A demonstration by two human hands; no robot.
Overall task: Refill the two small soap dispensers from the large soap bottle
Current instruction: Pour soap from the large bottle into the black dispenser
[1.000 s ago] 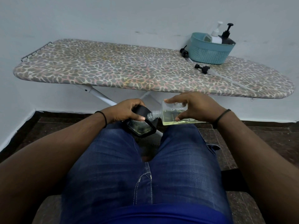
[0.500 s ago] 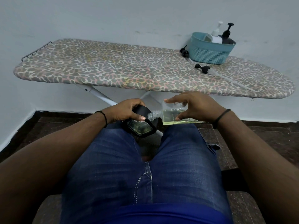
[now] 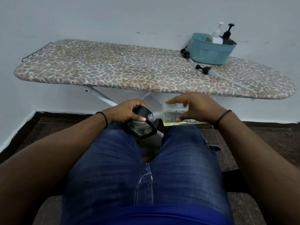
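My left hand [image 3: 125,112] grips a black soap dispenser [image 3: 140,127] above my knees, its clear window facing me. In my right hand [image 3: 194,107] lies a clear bottle [image 3: 168,115] tipped on its side, with pale yellow soap pooled along its lower wall. Its threaded neck points left and touches the top of the black dispenser. Two black pump heads with long tubes lie loose on the ironing board [image 3: 113,70]: one [image 3: 203,69] in front of the basket, one [image 3: 185,51] at its left side.
A teal basket [image 3: 211,51] at the board's far right holds a white pump bottle [image 3: 216,37] and a black pump bottle [image 3: 228,38]. I sit with my jeans-clad legs under the hands. White board legs cross behind the hands. Dark tiled floor meets a white wall.
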